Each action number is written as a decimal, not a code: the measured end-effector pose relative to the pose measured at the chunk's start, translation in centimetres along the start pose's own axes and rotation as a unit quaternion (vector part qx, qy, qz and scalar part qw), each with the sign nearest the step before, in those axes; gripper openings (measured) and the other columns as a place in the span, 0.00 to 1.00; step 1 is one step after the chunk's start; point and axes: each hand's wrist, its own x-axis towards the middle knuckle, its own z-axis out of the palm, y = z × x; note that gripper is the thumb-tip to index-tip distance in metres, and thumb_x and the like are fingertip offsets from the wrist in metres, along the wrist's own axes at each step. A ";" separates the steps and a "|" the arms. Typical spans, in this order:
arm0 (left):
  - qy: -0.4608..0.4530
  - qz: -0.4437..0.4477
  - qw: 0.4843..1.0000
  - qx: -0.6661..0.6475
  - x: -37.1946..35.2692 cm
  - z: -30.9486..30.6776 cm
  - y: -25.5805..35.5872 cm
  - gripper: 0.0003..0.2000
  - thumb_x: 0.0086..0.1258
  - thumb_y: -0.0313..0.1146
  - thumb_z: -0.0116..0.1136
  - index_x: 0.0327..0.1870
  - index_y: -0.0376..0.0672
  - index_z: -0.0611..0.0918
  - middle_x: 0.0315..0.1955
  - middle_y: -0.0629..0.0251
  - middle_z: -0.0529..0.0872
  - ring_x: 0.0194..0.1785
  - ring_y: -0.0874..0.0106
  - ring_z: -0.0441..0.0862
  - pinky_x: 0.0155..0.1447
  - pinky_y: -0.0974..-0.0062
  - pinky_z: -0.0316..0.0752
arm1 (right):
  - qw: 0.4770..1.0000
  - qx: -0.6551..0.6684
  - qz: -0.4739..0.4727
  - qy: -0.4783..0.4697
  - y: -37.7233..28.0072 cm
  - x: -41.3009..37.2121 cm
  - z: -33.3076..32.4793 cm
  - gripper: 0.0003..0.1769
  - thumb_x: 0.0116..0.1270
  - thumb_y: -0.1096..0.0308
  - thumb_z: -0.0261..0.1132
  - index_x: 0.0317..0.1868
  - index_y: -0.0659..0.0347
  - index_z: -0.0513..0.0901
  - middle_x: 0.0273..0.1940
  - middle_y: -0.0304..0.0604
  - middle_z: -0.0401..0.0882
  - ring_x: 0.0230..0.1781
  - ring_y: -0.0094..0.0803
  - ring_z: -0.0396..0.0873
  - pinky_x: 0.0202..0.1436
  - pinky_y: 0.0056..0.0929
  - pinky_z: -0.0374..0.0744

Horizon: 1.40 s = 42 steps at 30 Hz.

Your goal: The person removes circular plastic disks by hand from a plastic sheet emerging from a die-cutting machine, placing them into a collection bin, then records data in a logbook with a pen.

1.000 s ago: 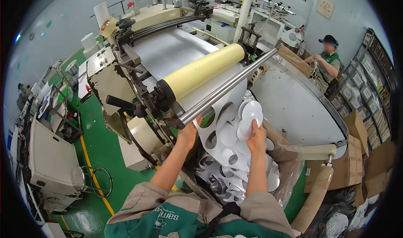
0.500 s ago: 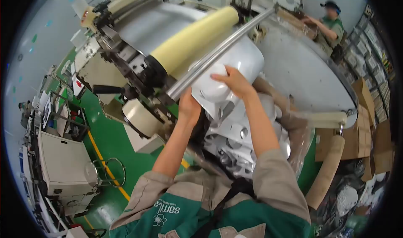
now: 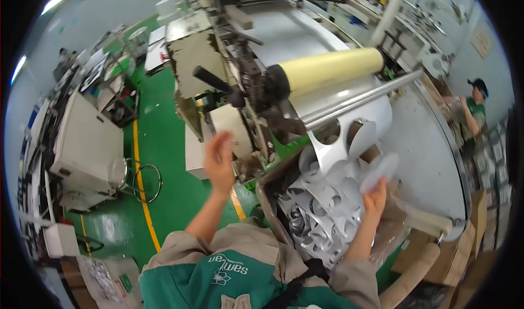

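Observation:
In my right hand [image 3: 375, 199] is a round white disc [image 3: 382, 170], pinched near its lower edge with my fingers closed. My left hand [image 3: 219, 164] is raised beside the machine's cream-coloured part, slightly blurred, with nothing in it and its fingers apart. From the metal bar [image 3: 363, 99] hangs a white sheet [image 3: 326, 155] with round cut-outs. Another disc [image 3: 362, 139] is tilted at one of these holes. Below lies a box [image 3: 270, 192] heaped with cut white sheet scraps [image 3: 322, 211].
A yellow roller [image 3: 335, 69] and a black-handled lever [image 3: 212, 79] belong to the machine ahead. A stool [image 3: 146, 182] and a white cabinet [image 3: 82, 140] stand on the green floor to the left. Another person [image 3: 474, 112] is at the far right.
My left hand has let go of the white sheet and moved left. My right hand has come down to the right with a disc. The view has turned left.

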 end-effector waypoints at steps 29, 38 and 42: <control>0.170 -0.029 0.983 0.056 24.3 -8.8 -21.2 0.32 0.52 0.33 0.68 0.55 0.34 0.63 0.49 0.59 0.73 0.45 0.74 0.70 0.51 0.75 0.68 | 0.986 0.004 -0.095 0.140 2.0 -7.5 -4.0 0.15 0.61 0.60 0.62 0.46 0.56 0.77 0.46 0.37 0.78 0.48 0.31 0.75 0.54 0.33 0.73; -0.454 -0.356 0.755 -0.312 -5.5 3.3 1.9 0.28 0.67 0.35 0.50 0.64 0.36 0.56 0.62 0.50 0.62 0.62 0.65 0.65 0.60 0.68 0.64 | 0.970 -0.183 -0.150 0.059 -1.7 -9.6 1.1 0.19 0.64 0.66 0.58 0.54 0.62 0.70 0.51 0.40 0.73 0.50 0.29 0.73 0.55 0.31 0.72; -0.241 -0.418 0.822 -0.301 -5.8 14.2 -1.7 0.23 0.66 0.34 0.53 0.59 0.36 0.63 0.54 0.59 0.71 0.53 0.68 0.72 0.55 0.73 0.68 | 0.895 -0.427 -0.090 -0.089 1.8 -5.3 13.0 0.26 0.58 0.69 0.64 0.55 0.71 0.67 0.49 0.46 0.73 0.49 0.31 0.73 0.50 0.29 0.73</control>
